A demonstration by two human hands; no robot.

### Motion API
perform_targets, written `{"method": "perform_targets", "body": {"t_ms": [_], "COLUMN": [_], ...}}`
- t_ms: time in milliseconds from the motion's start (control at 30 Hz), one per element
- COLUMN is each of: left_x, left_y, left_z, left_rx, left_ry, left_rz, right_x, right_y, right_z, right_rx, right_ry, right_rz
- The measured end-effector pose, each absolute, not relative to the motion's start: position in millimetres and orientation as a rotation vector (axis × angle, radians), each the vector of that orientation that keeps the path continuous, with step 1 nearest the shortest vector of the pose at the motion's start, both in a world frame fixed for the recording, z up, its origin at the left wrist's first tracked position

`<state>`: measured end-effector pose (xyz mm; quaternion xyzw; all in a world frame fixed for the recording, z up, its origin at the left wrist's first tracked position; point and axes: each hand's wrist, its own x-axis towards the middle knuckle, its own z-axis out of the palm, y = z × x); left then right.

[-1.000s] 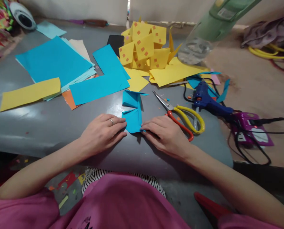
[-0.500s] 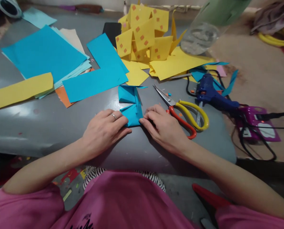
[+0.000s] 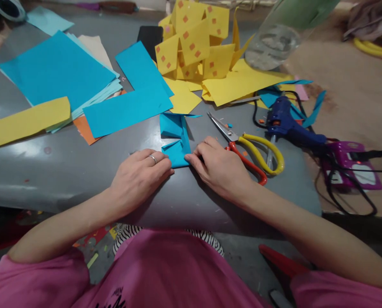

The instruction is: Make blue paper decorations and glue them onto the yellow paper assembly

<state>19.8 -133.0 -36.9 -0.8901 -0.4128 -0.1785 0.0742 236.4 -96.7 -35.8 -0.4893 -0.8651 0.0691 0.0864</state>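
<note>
"On the surface (image 3: 50,171), how were you placed?"

"Your right hand (image 3: 221,171) was half curled, its thumb at the folded paper's (image 3: 177,155) near right corner; your left hand (image 3: 138,173) lay flatter, fingers over the near left one. Whether either pinched, I couldn't tell."

"And the folded paper?"

"It lay between them, probably light, crisp and easily crushed; its corners seemed your safest hold."

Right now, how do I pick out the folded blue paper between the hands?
Toward the near edge of the grey table, find the person's left hand and right hand. The folded blue paper lies between them, left of the scissors. Unlike the flat blue sheets farther back, it is small and creased, with a gap in its left side.
</note>
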Motion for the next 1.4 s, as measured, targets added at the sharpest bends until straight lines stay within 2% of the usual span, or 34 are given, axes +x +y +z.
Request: {"method": "perform_targets", "body": {"t_ms": [433, 600, 1000, 1233, 1400], "left_x": [17, 18, 24, 26, 29], "left_y": [-138, -139, -140, -129, -115], "left_z": [-43, -43, -39, -37, -31], "left_rx": [-2.681, -2.643, -2.557, -2.5, -2.457], "left_ry": [-1.104, -1.111, -1.095, -1.074, -1.076], "left_rz": [-0.289, -0.308, -0.38, -0.375, -0.436], "right_x": [236, 240, 248, 245, 238], "right_y": [-94, -96, -100, -98, -86], "right_z": [-33, -36, -35, -35, -23], "right_rx": [-1.471, -1.365, -1.152, -0.943, -1.021], "right_ry": [-2.519, -2.428, -2.658, -2.816, -2.732], "right_rz": [0.332, 0.339, 0.128, -0.315, -0.194]}}
